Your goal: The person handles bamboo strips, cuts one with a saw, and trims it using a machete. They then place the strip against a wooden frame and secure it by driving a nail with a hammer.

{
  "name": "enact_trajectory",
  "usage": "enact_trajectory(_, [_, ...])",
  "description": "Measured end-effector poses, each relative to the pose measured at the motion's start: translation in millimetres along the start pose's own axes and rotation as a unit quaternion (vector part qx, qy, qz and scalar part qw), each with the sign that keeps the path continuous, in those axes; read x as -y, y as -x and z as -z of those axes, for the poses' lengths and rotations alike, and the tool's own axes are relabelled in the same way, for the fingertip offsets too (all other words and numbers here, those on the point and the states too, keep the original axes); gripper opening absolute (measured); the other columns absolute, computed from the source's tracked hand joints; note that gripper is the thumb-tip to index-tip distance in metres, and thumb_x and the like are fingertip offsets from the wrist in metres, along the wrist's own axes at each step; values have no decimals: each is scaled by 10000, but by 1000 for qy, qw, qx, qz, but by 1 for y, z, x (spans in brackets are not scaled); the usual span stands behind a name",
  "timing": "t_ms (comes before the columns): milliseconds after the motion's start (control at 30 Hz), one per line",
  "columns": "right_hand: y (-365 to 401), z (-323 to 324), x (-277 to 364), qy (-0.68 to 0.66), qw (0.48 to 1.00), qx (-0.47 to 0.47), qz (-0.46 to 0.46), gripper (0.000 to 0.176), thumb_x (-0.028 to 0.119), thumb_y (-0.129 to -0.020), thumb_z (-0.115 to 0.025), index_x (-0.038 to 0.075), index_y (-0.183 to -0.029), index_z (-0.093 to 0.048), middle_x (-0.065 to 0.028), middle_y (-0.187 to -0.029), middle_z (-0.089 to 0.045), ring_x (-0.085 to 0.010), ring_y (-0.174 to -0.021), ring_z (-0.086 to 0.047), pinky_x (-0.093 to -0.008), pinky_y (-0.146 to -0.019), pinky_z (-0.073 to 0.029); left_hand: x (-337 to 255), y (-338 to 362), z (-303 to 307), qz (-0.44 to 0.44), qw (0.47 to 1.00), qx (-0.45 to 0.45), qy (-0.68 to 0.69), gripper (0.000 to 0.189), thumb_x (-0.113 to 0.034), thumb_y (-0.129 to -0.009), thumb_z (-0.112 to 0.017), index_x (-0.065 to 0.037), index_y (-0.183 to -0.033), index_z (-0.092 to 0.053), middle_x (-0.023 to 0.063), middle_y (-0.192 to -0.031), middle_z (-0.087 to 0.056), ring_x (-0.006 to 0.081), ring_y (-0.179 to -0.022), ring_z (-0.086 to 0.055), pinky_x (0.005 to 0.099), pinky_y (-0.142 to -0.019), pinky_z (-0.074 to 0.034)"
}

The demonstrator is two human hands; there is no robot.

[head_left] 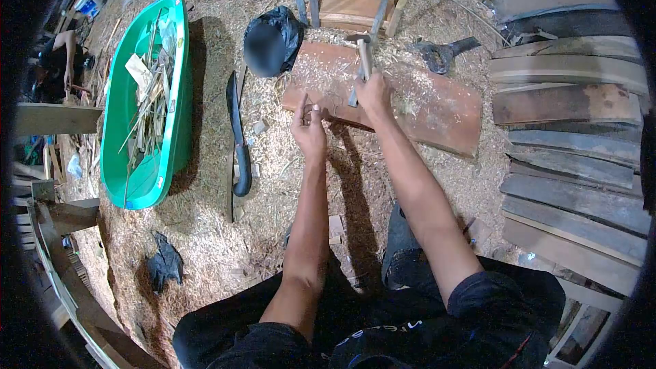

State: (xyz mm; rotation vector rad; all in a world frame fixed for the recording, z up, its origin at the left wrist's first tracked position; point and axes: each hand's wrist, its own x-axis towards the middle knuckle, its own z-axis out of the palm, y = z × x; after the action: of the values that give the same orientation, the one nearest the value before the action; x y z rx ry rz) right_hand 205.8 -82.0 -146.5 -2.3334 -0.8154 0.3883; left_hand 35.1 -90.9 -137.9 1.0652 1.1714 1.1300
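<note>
My right hand (375,99) is wrapped around the wooden handle of a hammer (365,60), its dark head raised over the board. Below the fist, the end of a narrow grey strip (352,98) shows against the wood. Thumb and fingers of my left hand (311,131) come together at the near edge of the reddish wooden board (437,113); what they pinch, if anything, I cannot tell. Wood chips are scattered over this board, which lies on the ground in front of me.
A green tub (179,106) of wood scraps stands left. Beside it lies a machete (237,137) with a black handle. Stacked planks (567,106) line the right side. A black plastic bag (290,31) and a wooden frame (352,7) are beyond the board. Another person's arm (69,61) appears far left.
</note>
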Motion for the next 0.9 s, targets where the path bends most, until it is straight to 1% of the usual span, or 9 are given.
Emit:
enact_trajectory(100, [1, -4, 6, -17, 1000, 13, 8, 350, 257, -830, -739, -32, -1002, -643, -261, -914, -692, -425, -871, -682, -494, -802, -538, 4, -7, 3, -49, 998, -15, -29, 367, -28, -960, -588, 2, -1325, -593, 124, -1057, -680, 157, -903, -656, 295, -856, -537])
enact_trajectory(300, [6, 0, 14, -16, 997, 65, 48, 321, 196, -833, -718, -40, -1028, -622, -266, -935, -673, -430, -902, -672, -518, -804, -530, 12, -13, 10, -33, 999, -22, 19, 370, -32, -959, -595, 1, -1328, -593, 104, -988, -697, 130, -858, -641, 274, -772, -525])
enact_trajectory(400, [5, -7, 8, -19, 996, 53, 67, 330, 216, -844, -720, -39, -1032, -630, -269, -913, -670, -437, -876, -669, -508, -787, -533, 10, -11, 9, -21, 999, -25, 2, 343, -36, -949, -619, 8, -1289, -617, 99, -973, -703, 123, -846, -640, 273, -764, -527])
enact_trajectory(500, [5, -4, 2, -93, 993, 55, 42, 307, 207, -865, -711, -31, -1046, -644, -242, -898, -676, -387, -827, -683, -472, -752, -542, 14, -19, 5, -7, 1000, -8, 0, 288, -40, -936, -644, 16, -1218, -655, 107, -977, -710, 138, -855, -654, 277, -778, -532])
enact_trajectory(600, [16, 5, -11, -201, 979, 40, 16, 291, 192, -877, -708, -27, -1061, -651, -211, -897, -686, -322, -808, -688, -423, -729, -537, 18, -29, 2, -39, 992, 47, -106, 248, -50, -923, -667, 18, -1161, -679, 110, -979, -720, 157, -867, -669, 286, -806, -534])
enact_trajectory(700, [22, 4, -35, -266, 962, 50, 30, 287, 182, -880, -710, -34, -1058, -648, -176, -892, -690, -269, -788, -674, -388, -713, -523, 25, -32, -7, -4, 991, 124, -45, 252, -74, -913, -686, 16, -1148, -687, 120, -995, -725, 189, -918, -678, 311, -859, -530])
enact_trajectory(733, [23, -1, -43, -264, 962, 22, 69, 304, 201, -885, -709, -40, -1059, -647, -158, -858, -689, -270, -770, -669, -377, -696, -510, 29, -34, -10, -39, 988, 142, -51, 274, -86, -905, -697, 7, -1162, -681, 121, -996, -728, 188, -935, -679, 318, -889, -525])
enact_trajectory(833, [28, -15, -56, -260, 962, 14, 82, 309, 216, -909, -692, -40, -1075, -646, -121, -828, -680, -247, -740, -651, -377, -674, -503, 22, -30, -16, -66, 976, 135, -157, 258, -85, -902, -698, -3, -1146, -687, 128, -999, -728, 180, -947, -683, 306, -892, -525])
enact_trajectory(900, [32, -15, -56, -308, 949, 57, 41, 335, 241, -927, -679, -47, -1094, -642, -111, -831, -676, -231, -744, -642, -372, -680, -504, 17, -30, -19, -109, 969, 152, -162, 225, -82, -902, -697, -14, -1117, -703, 123, -1000, -728, 179, -930, -682, 301, -883, -523])
